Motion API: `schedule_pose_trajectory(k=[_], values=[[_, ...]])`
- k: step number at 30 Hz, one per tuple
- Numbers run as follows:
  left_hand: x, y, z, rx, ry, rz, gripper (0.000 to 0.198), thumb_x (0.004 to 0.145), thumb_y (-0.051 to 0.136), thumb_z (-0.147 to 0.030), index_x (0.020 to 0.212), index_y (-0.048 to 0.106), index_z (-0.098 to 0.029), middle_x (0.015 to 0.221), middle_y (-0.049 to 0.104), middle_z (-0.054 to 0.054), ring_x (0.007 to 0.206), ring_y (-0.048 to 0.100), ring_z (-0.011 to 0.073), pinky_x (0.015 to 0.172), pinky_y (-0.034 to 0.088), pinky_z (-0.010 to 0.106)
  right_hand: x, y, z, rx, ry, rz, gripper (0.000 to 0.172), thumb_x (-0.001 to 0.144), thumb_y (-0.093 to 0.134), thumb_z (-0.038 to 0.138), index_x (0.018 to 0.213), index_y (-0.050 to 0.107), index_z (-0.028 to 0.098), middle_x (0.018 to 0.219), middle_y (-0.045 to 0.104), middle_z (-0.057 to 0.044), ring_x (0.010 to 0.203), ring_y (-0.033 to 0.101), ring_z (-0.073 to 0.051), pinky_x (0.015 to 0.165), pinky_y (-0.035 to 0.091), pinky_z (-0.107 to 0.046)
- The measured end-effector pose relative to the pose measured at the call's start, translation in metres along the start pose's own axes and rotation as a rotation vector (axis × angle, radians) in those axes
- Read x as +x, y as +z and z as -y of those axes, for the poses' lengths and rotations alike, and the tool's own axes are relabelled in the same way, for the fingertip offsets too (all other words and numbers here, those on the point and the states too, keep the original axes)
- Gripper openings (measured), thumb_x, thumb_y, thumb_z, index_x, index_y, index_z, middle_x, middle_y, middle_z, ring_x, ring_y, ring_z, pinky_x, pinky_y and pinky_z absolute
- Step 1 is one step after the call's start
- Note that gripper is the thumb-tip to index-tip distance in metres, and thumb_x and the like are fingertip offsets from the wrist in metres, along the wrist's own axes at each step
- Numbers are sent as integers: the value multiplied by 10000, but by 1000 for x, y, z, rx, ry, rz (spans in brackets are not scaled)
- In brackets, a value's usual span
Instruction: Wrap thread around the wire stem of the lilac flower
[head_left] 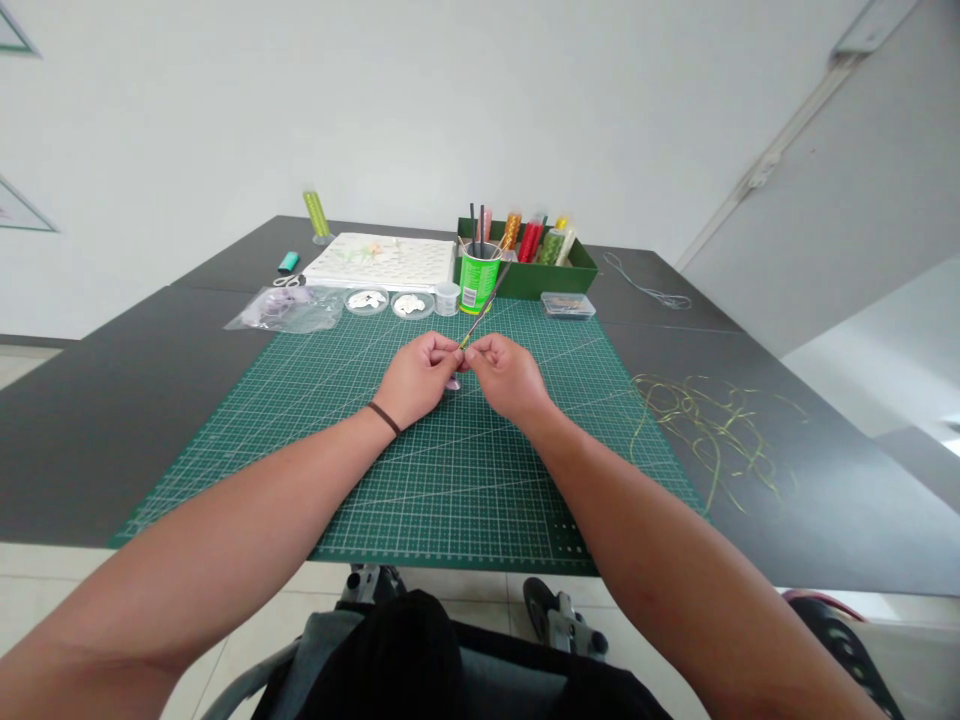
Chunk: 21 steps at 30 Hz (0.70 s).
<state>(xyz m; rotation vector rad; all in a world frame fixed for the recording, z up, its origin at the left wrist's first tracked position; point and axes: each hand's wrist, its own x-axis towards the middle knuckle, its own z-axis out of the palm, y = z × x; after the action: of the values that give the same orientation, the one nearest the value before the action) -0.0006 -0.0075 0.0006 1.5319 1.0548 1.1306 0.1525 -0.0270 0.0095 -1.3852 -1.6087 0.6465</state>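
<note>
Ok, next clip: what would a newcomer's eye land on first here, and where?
The left hand and right hand come first, meeting at centre around a thin dark rod above a green gridded cutting mat. Beyond the mat stands a green cup, and a tangle of gold-green wire sprawls on the dark table at right.

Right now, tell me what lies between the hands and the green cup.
In the head view: the green cutting mat, and a thin dark rod rising from the left hand and right hand toward the green cup.
</note>
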Motion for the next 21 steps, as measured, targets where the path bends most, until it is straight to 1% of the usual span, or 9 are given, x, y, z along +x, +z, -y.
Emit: schedule_pose_trajectory(k=[2, 4, 8, 12, 18, 21], values=[[0, 0, 2, 32, 14, -15, 128, 852, 718, -272, 851, 635, -174, 761, 756, 34, 558, 650, 121, 555, 499, 249, -1, 0, 1, -12, -11, -5, 145, 880, 581, 309, 767, 593, 219, 562, 534, 47, 538, 468, -130, 582, 360, -298], [0, -1, 4, 68, 30, -21, 135, 859, 714, -292, 851, 639, -181, 753, 752, 30, 565, 656, 127, 561, 492, 253, -3, 0, 2, -17, -25, -12, 134, 877, 581, 305, 774, 597, 220, 551, 494, 55, 533, 446, -130, 575, 344, -299], [-1, -1, 3, 130, 52, -15, 162, 866, 714, -339, 845, 651, -191, 718, 739, 23, 571, 656, 139, 566, 473, 261, -4, 0, 5, -43, -41, -23, 137, 873, 584, 308, 775, 612, 216, 554, 480, 55, 534, 431, -130, 560, 327, -301], [-2, -1, -1, 174, 45, -17, 156, 868, 710, -331, 838, 653, -189, 717, 740, 24, 576, 659, 142, 569, 470, 264, -4, 0, 7, -50, -49, -40, 136, 873, 581, 305, 775, 614, 217, 559, 487, 53, 554, 442, -134, 578, 334, -301], [-2, 1, -4, 75, 3, -30, 117, 861, 707, -277, 851, 640, -181, 754, 752, 21, 534, 643, 124, 537, 466, 252, -3, -2, 6, -54, -45, -50, 142, 873, 567, 286, 747, 584, 221, 569, 498, 51, 550, 435, -131, 584, 334, -300], [-3, 1, -6, 49, -1, -39, 104, 854, 711, -247, 840, 639, -174, 732, 748, 19, 526, 635, 117, 534, 460, 243, -3, -2, 5, -46, -45, -50, 143, 871, 566, 276, 739, 574, 222, 555, 482, 58, 529, 416, -124, 574, 325, -299]])
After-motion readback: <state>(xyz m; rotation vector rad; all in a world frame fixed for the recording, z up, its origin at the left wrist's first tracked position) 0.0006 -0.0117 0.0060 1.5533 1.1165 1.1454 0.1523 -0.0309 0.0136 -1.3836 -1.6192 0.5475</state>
